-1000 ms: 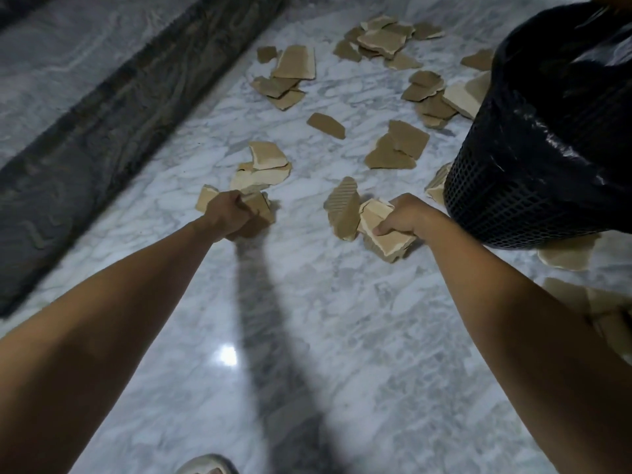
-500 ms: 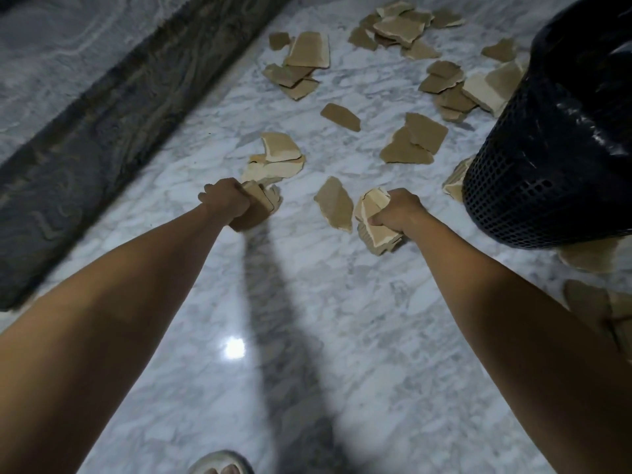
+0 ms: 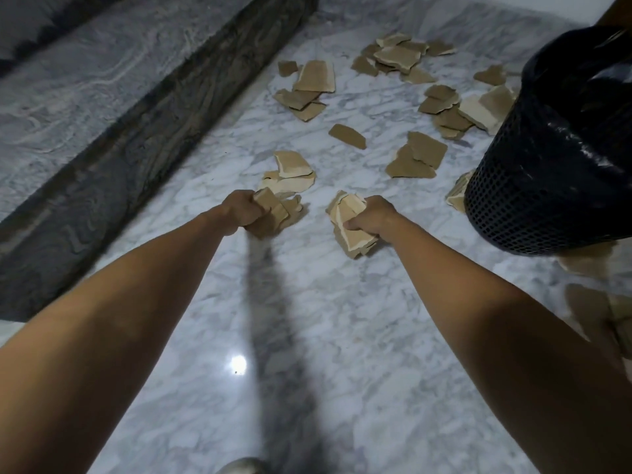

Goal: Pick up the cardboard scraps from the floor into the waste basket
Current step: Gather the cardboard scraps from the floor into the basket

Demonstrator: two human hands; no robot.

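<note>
My left hand [image 3: 241,211] grips a bunch of brown cardboard scraps [image 3: 273,210] just above the marble floor. My right hand [image 3: 371,218] clutches another bunch of pale scraps [image 3: 350,230]. Just beyond my left hand lie two or three loose scraps [image 3: 290,172]. Several more scraps [image 3: 415,157] are strewn across the floor farther off. The black mesh waste basket [image 3: 533,186], lined with a black bag, stands at the right, about a hand's breadth from my right hand.
A dark stone step [image 3: 136,131] runs diagonally along the left. More scraps [image 3: 595,302] lie at the right edge below the basket. The white marble floor [image 3: 342,319] between my arms is glossy. A foot tip [image 3: 241,466] shows at the bottom.
The single flat scrap that lay between my hands is gone from the floor. My right hand's bunch looks larger. Both hands stayed close together near the floor.
</note>
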